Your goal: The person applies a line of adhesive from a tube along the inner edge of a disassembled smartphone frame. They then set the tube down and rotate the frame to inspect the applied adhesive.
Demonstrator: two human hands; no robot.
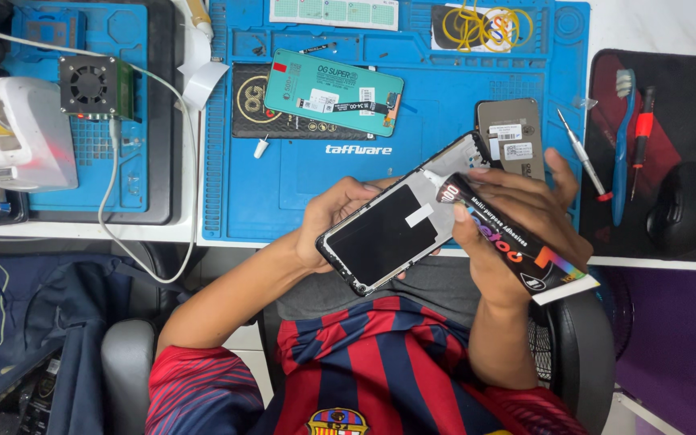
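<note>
Far left on the tabletop (670, 24): white tape dispenser (18, 133), small black square fan (89, 84) beside it. Centre: blue silicone work mat (300, 193), a teal phone back cover (333, 91) lying flat on it, yellow rubber bands (485, 26) at the mat's top edge. My left hand (333, 216) grips the lower edge of a black-framed phone screen assembly (400, 219), fingers curled round it, held tilted above my lap, just short of the mat. My right hand (517, 221) is closed around a black adhesive tube (513, 240), its tip touching the frame's upper part. Right: grey rectangular battery (511, 137), thin screwdriver (582, 153), blue toothbrush (622, 145), black computer mouse (682, 208).
</note>
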